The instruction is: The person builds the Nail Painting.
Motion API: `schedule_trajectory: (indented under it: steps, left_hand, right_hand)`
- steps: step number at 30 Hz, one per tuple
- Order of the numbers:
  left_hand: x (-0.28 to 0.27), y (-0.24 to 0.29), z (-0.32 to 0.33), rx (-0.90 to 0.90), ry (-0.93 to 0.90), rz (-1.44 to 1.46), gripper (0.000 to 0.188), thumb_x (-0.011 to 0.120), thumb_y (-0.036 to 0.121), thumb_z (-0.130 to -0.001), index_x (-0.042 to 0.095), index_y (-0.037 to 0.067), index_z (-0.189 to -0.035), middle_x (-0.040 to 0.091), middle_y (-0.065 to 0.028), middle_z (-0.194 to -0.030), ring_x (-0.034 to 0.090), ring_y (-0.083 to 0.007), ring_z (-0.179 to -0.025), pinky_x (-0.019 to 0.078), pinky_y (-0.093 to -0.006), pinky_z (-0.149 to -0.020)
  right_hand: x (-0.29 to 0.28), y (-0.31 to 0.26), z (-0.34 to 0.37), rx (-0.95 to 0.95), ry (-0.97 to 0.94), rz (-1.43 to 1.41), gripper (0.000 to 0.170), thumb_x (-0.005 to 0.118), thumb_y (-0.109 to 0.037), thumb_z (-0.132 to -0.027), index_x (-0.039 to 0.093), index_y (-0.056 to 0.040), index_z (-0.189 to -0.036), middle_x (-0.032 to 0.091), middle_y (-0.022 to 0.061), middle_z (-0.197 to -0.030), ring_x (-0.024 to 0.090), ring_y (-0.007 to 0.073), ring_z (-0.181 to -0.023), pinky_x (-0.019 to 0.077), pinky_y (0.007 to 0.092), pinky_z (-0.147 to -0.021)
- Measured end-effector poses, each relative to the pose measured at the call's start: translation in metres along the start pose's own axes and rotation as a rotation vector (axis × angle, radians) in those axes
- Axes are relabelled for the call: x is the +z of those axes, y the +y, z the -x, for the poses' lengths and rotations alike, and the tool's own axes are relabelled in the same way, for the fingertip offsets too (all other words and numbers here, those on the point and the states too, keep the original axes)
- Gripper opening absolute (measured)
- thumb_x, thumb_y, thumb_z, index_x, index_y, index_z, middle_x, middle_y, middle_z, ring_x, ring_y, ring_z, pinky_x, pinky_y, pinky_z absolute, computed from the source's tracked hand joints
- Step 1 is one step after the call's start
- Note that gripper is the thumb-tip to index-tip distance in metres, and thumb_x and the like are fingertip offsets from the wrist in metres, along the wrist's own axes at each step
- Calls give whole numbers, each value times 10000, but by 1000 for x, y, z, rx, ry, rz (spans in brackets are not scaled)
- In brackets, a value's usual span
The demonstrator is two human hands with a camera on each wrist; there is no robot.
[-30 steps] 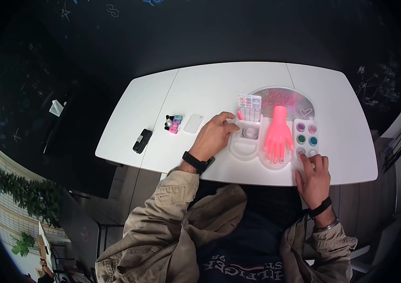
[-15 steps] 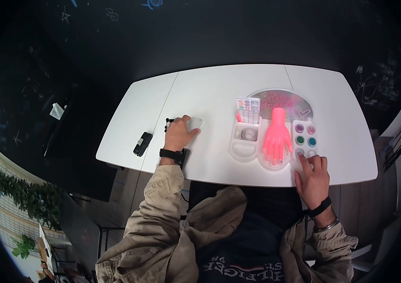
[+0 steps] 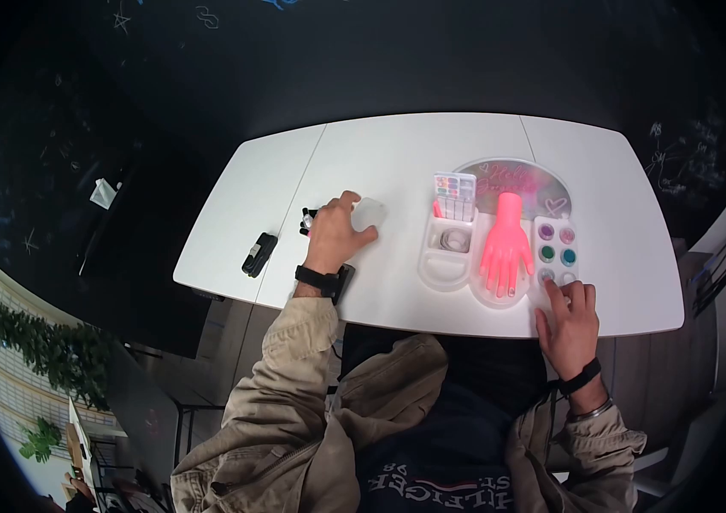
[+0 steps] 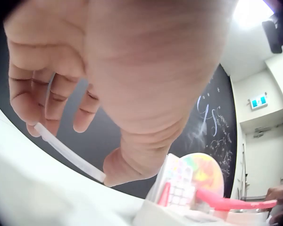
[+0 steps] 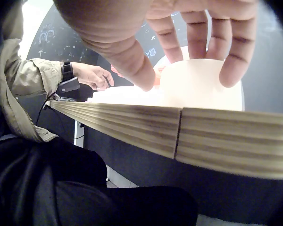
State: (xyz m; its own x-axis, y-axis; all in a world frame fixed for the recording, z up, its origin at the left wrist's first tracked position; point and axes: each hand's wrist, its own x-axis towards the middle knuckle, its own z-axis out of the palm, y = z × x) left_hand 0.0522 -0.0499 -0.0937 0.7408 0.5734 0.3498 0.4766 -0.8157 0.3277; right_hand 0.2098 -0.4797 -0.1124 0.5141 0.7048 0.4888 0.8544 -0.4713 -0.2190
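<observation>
My left hand point(image 3: 333, 235) pinches a thin, translucent white plate point(image 3: 371, 212) left of the trays. In the left wrist view the plate point(image 4: 70, 153) shows edge-on and tilted, with the thumb at one end and the fingers at the other. My right hand point(image 3: 572, 325) rests, fingers spread, on the front end of a white tray point(image 3: 557, 244) of small coloured pots. In the right wrist view its fingertips lie at the tray's rounded white edge point(image 5: 203, 84). A pink model hand point(image 3: 506, 244) lies beside this tray, fingers towards me.
A white organizer point(image 3: 442, 274) with a clear tape-like coil and an upright palette point(image 3: 455, 184) stands left of the pink model. A rounded, lettered panel point(image 3: 487, 168) stands behind. Small bottles point(image 3: 308, 220) are partly hidden by my left hand; a black case point(image 3: 258, 255) lies farther left.
The left hand left the organizer, moved left to the white plate, gripped it, and has shifted it a little right and away from me. The right hand stays at the pot tray.
</observation>
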Motion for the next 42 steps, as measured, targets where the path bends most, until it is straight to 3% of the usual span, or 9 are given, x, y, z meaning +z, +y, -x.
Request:
schedule_trajectory:
  steps: [3, 7, 10, 14, 20, 28, 32, 39, 42]
  left_hand:
    - [-4, 20, 3, 111, 56, 140, 664, 910, 237, -785, 649, 47, -1365, 810, -190, -1098, 796, -350, -999, 637, -446, -861]
    - [-18, 60, 11, 80, -75, 309, 511, 833, 65, -821, 645, 61, -1296, 804, -115, -991, 782, -264, -904, 614, -397, -765]
    - [4, 55, 12, 94, -242, 316, 442, 791, 8, -838, 657, 44, -1258, 797, -111, -962, 784, -258, -900, 614, -388, -760]
    - [18, 49, 16, 217, -225, 212, 340, 821, 71, -887, 713, 37, -1208, 804, -146, -1055, 788, -317, -979, 623, -428, -842]
    - [4, 46, 20, 168, -340, 79, 533, 954, 284, -823, 733, 59, -1252, 775, -165, -1262, 727, -367, -1218, 569, -476, -1045]
    - [14, 47, 30, 138, -452, 57, 727, 1012, 274, -733, 680, 66, -1346, 760, -178, -1231, 713, -384, -1212, 567, -470, -1047]
    - [21, 41, 31, 139, -380, 80, 684, 1009, 234, -732, 673, 70, -1305, 753, -160, -1143, 714, -389, -1153, 566, -477, -1040]
    - [1, 36, 20, 174, -75, 254, 220, 840, 79, -939, 705, 46, -1110, 734, -147, -1024, 745, -322, -907, 576, -459, -805]
    - [-26, 52, 17, 138, 47, 417, 230, 840, 96, -957, 698, 35, -1127, 743, -150, -998, 733, -317, -841, 577, -435, -768]
  right_hand:
    - [1, 0, 0, -6, 6, 2, 588, 840, -67, -844, 697, -8, -1412, 589, 175, -1144, 578, 385, -1083, 567, 494, -871]
    - [1, 1, 1, -2, -1, -3, 593, 839, -73, -849, 696, -9, -1421, 590, 178, -1146, 578, 385, -1082, 565, 496, -877]
    - [0, 0, 0, -5, 3, -2, 589, 838, -81, -854, 697, -11, -1422, 591, 178, -1149, 579, 385, -1083, 564, 496, -880]
    - [2, 3, 1, -4, 3, -5, 577, 838, -89, -854, 704, -15, -1411, 596, 175, -1158, 581, 383, -1086, 568, 492, -885]
    - [2, 2, 1, 31, 6, 0, 571, 839, -85, -848, 713, -25, -1402, 604, 166, -1157, 587, 385, -1098, 569, 494, -897]
    - [6, 5, 2, 55, 9, 13, 537, 825, -52, -863, 711, -23, -1387, 620, 170, -1126, 602, 371, -1076, 564, 474, -894]
    - [5, 5, 3, 34, 78, 14, 485, 818, -59, -890, 726, -31, -1366, 637, 174, -1136, 615, 383, -1095, 561, 498, -908]
    - [-20, -34, -21, -181, 206, -69, 342, 819, -28, -915, 756, -11, -1251, 655, 170, -1078, 642, 375, -1002, 540, 487, -857]
    - [-23, -59, -40, -279, 177, -173, 343, 831, -11, -898, 758, -8, -1233, 656, 172, -1076, 647, 373, -986, 539, 484, -840]
